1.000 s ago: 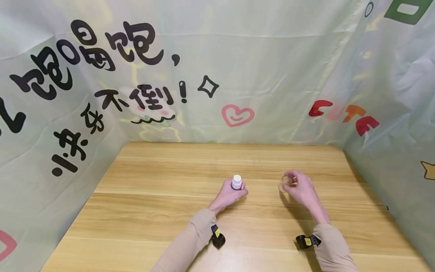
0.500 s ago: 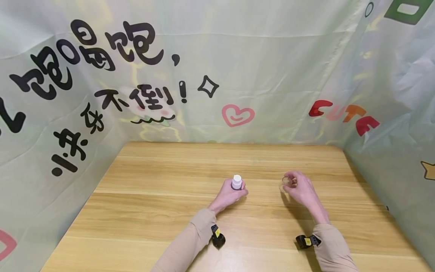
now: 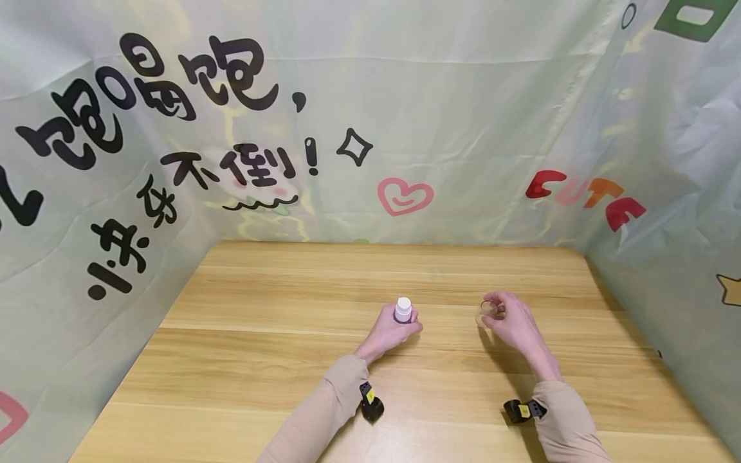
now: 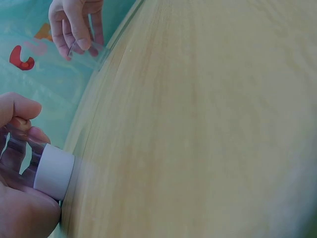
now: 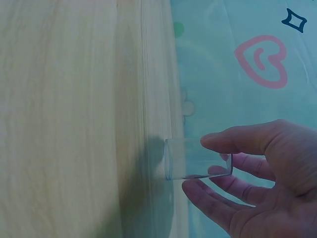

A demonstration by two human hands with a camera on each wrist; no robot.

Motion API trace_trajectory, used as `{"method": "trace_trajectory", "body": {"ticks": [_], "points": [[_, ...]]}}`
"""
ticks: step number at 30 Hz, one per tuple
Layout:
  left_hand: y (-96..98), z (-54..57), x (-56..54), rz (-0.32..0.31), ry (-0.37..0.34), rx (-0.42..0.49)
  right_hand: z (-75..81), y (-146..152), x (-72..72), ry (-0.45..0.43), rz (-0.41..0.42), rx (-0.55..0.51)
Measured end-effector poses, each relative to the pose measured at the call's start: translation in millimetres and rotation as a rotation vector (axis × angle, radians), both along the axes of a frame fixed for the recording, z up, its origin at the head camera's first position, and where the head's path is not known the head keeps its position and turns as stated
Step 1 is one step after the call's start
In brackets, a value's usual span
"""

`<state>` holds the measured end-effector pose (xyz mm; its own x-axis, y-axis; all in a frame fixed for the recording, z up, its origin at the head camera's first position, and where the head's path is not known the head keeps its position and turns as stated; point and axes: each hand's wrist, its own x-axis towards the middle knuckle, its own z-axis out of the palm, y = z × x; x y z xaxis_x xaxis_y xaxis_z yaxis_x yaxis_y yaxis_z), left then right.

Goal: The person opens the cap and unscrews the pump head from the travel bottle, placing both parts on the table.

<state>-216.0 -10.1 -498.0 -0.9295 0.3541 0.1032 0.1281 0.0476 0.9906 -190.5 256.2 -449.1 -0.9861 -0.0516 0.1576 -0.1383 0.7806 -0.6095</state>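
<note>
My left hand (image 3: 386,332) grips a small bottle (image 3: 403,308) with a white cap, standing upright near the middle of the wooden table. In the left wrist view, a white band (image 4: 54,172) on the bottle shows below the fingers, close over the tabletop, and its see-through upper part is between them. To the right, my right hand (image 3: 516,325) holds a small clear cup (image 5: 190,158) between thumb and fingers. The right wrist view shows the thumb on one side of the cup and the fingers on the other. Its shadow falls on the wood.
A wooden table (image 3: 255,373) lies under both hands. Pale printed curtains (image 3: 463,128) stand behind it and at both sides, close to its edges. Black wrist cameras (image 3: 371,406) are strapped at both sleeves.
</note>
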Motion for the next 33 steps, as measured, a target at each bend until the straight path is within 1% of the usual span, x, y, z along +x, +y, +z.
{"method": "trace_trajectory", "body": {"ticks": [5,8,11,14,17,19,22,24,27,30,33], "points": [[0.0,-0.8,-0.4,-0.004,0.000,0.001,1.8,-2.1,1.9,-0.022,0.006,0.016],[0.6,-0.7,-0.1,0.003,0.001,-0.004,4.2,-6.7,3.4,0.005,0.002,0.009],[0.3,0.5,0.3,0.006,0.006,-0.011,5.9,-15.4,4.1,0.084,0.008,-0.031],[-0.6,1.2,0.6,0.001,0.004,-0.019,5.6,-28.4,4.8,0.168,0.036,-0.090],[-1.1,1.9,1.3,-0.002,-0.003,-0.016,3.7,-44.8,5.1,0.278,0.084,-0.161],[-1.2,1.5,1.3,-0.002,-0.005,-0.016,2.1,-56.6,5.0,0.346,0.118,-0.228],[-1.2,0.2,0.6,-0.003,-0.006,-0.018,2.5,-74.4,6.1,0.420,0.189,-0.341],[-1.4,-0.4,-0.2,-0.002,-0.004,-0.018,3.0,-85.8,7.3,0.432,0.241,-0.418],[-1.8,-1.1,-1.2,0.003,0.007,-0.013,4.3,-100.7,9.7,0.433,0.306,-0.491],[-2.3,-1.2,-1.0,0.014,0.018,-0.016,5.2,-112.2,11.9,0.421,0.344,-0.524],[-2.8,-1.4,-0.5,0.021,0.026,-0.026,5.6,-120.4,13.1,0.397,0.362,-0.526]]}}
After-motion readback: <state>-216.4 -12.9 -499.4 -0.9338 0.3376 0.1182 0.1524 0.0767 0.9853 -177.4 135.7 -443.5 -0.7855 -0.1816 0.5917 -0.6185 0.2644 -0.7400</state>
